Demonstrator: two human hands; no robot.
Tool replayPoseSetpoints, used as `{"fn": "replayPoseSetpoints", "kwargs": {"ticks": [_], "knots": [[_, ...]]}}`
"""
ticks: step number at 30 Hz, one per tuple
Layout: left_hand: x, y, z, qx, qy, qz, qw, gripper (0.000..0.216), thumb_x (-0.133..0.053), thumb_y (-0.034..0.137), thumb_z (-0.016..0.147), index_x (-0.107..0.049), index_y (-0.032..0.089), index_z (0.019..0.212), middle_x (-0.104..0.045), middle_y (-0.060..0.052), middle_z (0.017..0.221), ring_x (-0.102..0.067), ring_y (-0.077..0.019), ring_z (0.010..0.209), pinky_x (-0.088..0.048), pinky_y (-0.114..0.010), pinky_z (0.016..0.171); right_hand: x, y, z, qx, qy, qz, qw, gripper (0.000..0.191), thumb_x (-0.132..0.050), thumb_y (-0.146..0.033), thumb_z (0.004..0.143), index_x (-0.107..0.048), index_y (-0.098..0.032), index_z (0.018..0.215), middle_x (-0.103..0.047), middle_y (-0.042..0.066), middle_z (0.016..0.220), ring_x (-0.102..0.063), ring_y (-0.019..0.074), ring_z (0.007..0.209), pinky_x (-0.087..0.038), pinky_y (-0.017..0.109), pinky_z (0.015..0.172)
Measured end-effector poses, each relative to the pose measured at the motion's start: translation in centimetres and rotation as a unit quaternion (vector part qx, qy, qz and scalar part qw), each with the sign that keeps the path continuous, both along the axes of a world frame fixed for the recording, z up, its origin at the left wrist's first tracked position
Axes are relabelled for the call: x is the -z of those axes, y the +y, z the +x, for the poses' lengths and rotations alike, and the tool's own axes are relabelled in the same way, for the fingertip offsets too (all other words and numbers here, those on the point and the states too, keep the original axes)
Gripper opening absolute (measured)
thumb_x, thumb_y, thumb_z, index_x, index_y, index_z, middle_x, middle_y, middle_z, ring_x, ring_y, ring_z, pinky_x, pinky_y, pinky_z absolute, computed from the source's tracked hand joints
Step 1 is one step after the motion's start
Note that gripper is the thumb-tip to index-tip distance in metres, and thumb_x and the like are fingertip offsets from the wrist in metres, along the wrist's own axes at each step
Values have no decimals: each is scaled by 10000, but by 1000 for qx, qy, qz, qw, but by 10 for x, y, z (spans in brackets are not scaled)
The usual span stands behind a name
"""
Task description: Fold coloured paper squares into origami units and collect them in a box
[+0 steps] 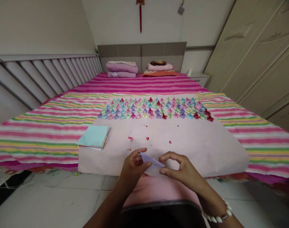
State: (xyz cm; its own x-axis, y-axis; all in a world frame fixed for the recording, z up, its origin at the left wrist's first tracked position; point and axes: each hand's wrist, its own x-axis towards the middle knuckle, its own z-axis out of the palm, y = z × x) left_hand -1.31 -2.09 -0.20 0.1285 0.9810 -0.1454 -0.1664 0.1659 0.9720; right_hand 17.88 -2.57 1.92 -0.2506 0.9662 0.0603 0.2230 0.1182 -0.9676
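Observation:
My left hand [134,166] and my right hand [182,171] both pinch a small pale lilac sheet of paper [152,163], partly folded, over the near edge of a large pale pink sheet [206,148] spread on the bed. Thumb and fingers of each hand close on opposite ends of the paper. A white bead bracelet [217,217] circles my right wrist. Farther back on the pink sheet lie rows of several small folded paper shapes [156,108] in many colours.
A stack of coloured square papers [95,137], light blue on top, lies left of my hands. Tiny red paper scraps [130,138] dot the sheet. The striped bedspread [51,120] covers the bed; pillows [122,68] sit at the headboard. A wardrobe [258,57] stands right.

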Motion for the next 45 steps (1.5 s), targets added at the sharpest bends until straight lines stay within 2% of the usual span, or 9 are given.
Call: {"fn": "replayPoseSetpoints", "kwargs": {"ticks": [2, 6, 10, 15, 18, 26, 30, 33, 45], "knots": [[-5, -1, 3, 23, 8, -2, 1000, 499, -764, 230, 613, -588, 135, 1069, -673, 2, 666, -599, -132, 622, -464, -264, 610, -2, 1, -2, 4, 1, 26, 1000, 218, -767, -336, 670, -695, -201, 826, -689, 48, 880, -610, 216, 864, -446, 347, 814], [-9, -5, 9, 40, 22, -6, 999, 427, -761, 261, 605, -620, 158, 994, -643, 14, 680, -567, -133, 619, -442, -256, 575, -2, 2, -12, 11, 22, 42, 999, 207, -657, -366, 782, -649, -193, 668, -627, 21, 714, -571, 174, 722, -452, 310, 714], [-7, -9, 10, 74, 102, 23, 992, 209, -654, 358, 731, -625, 151, 726, -581, 9, 625, -522, -134, 611, -406, -257, 581, 4, 1, -18, 40, 36, 31, 998, 255, -614, -379, 806, -587, -187, 641, -551, -9, 634, -495, 144, 634, -424, 278, 642], [-6, -12, 9, 50, 248, 79, 964, 337, -562, 391, 813, -494, 178, 561, -458, 33, 525, -417, -122, 550, -326, -256, 550, 11, 0, -19, 66, 64, 7, 996, 261, -604, -388, 813, -574, -180, 659, -509, -17, 619, -446, 131, 602, -385, 261, 594], [-7, -11, 9, 27, 274, 113, 955, 349, -563, 377, 819, -478, 184, 541, -471, 27, 522, -427, -128, 552, -327, -255, 551, 15, -1, -21, 87, 97, -16, 991, 295, -624, -422, 795, -547, -186, 636, -480, -25, 595, -426, 127, 579, -363, 251, 552], [2, -4, 6, 34, 150, 70, 986, 356, -580, 422, 791, -489, 187, 539, -503, 26, 530, -483, -131, 562, -416, -243, 571, 22, -3, -28, 101, 167, -81, 977, 346, -677, -478, 740, -543, -179, 630, -487, -34, 566, -413, 117, 543, -342, 246, 533], [3, -2, 4, 33, 127, 52, 990, 277, -623, 415, 753, -602, 165, 635, -587, 1, 603, -522, -140, 609, -420, -241, 577, 23, -3, -29, 129, 175, -76, 973, 328, -699, -476, 726, -588, -173, 668, -513, -28, 582, -421, 120, 552, -341, 250, 540], [4, -1, 1, 40, 101, 28, 994, 263, -605, 414, 776, -645, 161, 715, -628, -21, 684, -527, -144, 658, -424, -239, 594, 20, -4, -30, 100, 206, -91, 969, 320, -663, -477, 768, -600, -174, 688, -560, -9, 628, -468, 132, 596, -370, 257, 585], [9, -2, -2, 101, 10, -19, 995, 282, -565, 402, 836, -588, 155, 703, -529, 20, 650, -424, -93, 590, -362, -218, 594, 13, -6, -31, 14, 285, -138, 949, 247, -622, -397, 833, -634, -167, 743, -582, 3, 643, -490, 131, 617, -397, 274, 642]]}}
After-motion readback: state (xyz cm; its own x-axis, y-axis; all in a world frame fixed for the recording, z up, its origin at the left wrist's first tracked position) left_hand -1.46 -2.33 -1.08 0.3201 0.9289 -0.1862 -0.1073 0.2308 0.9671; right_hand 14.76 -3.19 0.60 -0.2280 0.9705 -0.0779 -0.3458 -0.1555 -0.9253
